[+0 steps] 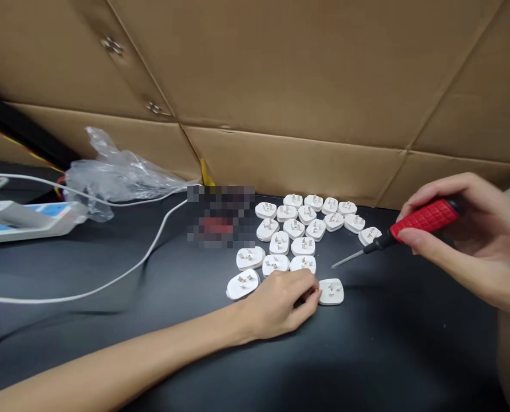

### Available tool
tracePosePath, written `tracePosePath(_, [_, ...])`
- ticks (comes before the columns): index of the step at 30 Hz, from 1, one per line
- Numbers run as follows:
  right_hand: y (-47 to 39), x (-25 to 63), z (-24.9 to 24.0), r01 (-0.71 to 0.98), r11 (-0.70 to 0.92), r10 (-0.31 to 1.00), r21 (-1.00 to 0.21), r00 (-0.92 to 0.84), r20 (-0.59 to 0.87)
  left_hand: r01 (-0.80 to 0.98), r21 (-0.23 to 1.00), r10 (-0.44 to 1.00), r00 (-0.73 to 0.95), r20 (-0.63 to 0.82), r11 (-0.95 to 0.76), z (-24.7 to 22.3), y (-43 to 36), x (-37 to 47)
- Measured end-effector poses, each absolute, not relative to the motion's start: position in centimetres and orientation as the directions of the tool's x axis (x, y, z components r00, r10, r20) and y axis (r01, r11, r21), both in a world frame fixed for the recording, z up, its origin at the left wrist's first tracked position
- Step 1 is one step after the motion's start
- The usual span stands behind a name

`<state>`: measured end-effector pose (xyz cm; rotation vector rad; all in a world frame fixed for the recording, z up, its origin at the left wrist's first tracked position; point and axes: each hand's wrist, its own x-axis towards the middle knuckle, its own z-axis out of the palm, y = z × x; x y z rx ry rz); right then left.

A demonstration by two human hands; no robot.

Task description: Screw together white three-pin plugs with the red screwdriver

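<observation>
My right hand (473,240) holds a red and black screwdriver (424,220) between thumb and fingers, its thin metal shaft slanting down to the left above the black table. My left hand (280,303) rests on the table, fingers closed at the left edge of a white plug piece (332,292) with metal prongs facing up. Whether those fingertips also pinch something small is hard to see. Behind my left hand lie several similar white plug pieces (279,242), prongs up, grouped close together. The screwdriver's tip is above and behind the piece at my left fingers, apart from it.
Brown cardboard (301,74) stands along the back of the black table (366,366). A clear plastic bag (117,171), a white cable (87,294) and a white and blue object (35,220) lie at the left. A blurred-out patch with red sits left of the plug pieces.
</observation>
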<state>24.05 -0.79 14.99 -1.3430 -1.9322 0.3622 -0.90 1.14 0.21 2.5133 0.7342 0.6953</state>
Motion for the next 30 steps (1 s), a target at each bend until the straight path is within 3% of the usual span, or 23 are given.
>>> tracePosePath(3, [-0.9,24.3,15.1,0.656,0.426,0.889,-0.623,-0.175,0.424,0.46,0.222,0.508,0.814,0.28,-0.86,0.4,1.5,-1.6])
tracePosePath(8, [-0.1,24.3,14.7,0.595,0.389,0.921,-0.703,-0.218,0.324,0.472,0.139,0.492,0.828,0.268,-0.871,-0.3,0.9,-2.6])
tracePosePath(12, [0.4,24.1,13.8,0.625,0.296,0.943,-0.722,-0.314,0.114,0.487,0.149,0.509,0.814,0.281,-0.861,-0.9,0.3,-2.3])
tracePosePath(17, [0.6,22.6,12.0,0.741,0.417,0.826,-0.526,-0.551,-0.122,0.509,0.242,0.562,0.769,0.305,-0.826,-1.4,0.2,-2.1])
tracePosePath(20, [0.5,21.6,10.5,0.821,0.387,0.778,-0.42,-0.535,-0.329,0.506,0.322,0.596,0.732,0.329,-0.8,-1.2,0.1,-2.2])
tracePosePath(25, [0.5,21.0,7.9,0.841,0.382,0.759,-0.383,-0.522,-0.389,0.509,0.371,0.626,0.688,0.367,-0.777,-0.9,-0.2,-2.0])
tracePosePath(30, [0.9,21.1,6.6,0.787,0.412,0.716,-0.459,-0.591,-0.372,0.422,0.173,0.454,0.791,0.41,-0.89,-1.2,-0.8,-1.4])
